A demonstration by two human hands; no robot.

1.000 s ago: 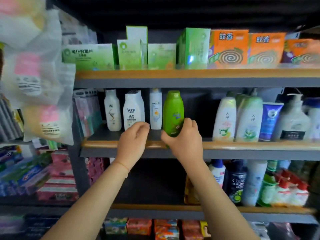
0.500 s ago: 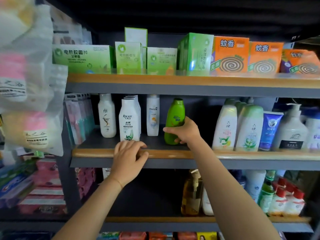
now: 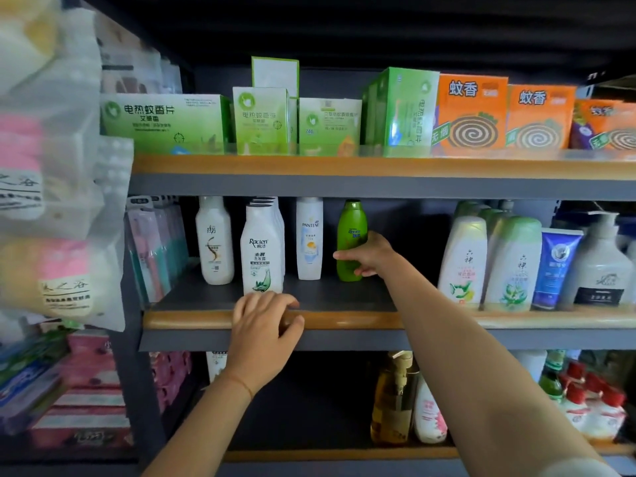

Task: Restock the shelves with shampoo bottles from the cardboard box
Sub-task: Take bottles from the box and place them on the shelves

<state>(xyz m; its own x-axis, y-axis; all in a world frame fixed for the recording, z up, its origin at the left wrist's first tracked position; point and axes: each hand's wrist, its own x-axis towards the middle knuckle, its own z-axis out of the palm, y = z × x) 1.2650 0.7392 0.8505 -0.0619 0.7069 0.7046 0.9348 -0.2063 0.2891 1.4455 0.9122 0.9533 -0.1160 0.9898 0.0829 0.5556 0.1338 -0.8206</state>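
Observation:
A green shampoo bottle [image 3: 350, 232] stands upright deep on the middle shelf [image 3: 344, 320], right of a white Pantene bottle [image 3: 309, 237]. My right hand [image 3: 368, 254] reaches in and holds the green bottle's lower half, thumb in front and fingers round its right side. My left hand [image 3: 265, 325] rests on the shelf's wooden front lip, fingers curled over the edge, just in front of a row of white Racien bottles [image 3: 261, 251]. Another white bottle [image 3: 214, 241] stands further left. The cardboard box is out of view.
White-and-green bottles [image 3: 488, 263], a blue tube [image 3: 555, 266] and a pump bottle [image 3: 600, 266] fill the shelf's right side. Green and orange mosquito-coil boxes [image 3: 471, 113] line the top shelf. Bagged goods [image 3: 51, 166] hang at the left. An amber pump bottle [image 3: 394, 401] stands on the lower shelf.
My right hand has pushed the green bottle from the shelf's front edge back beside the Pantene bottle. My left hand dropped from the Racien bottles onto the shelf lip.

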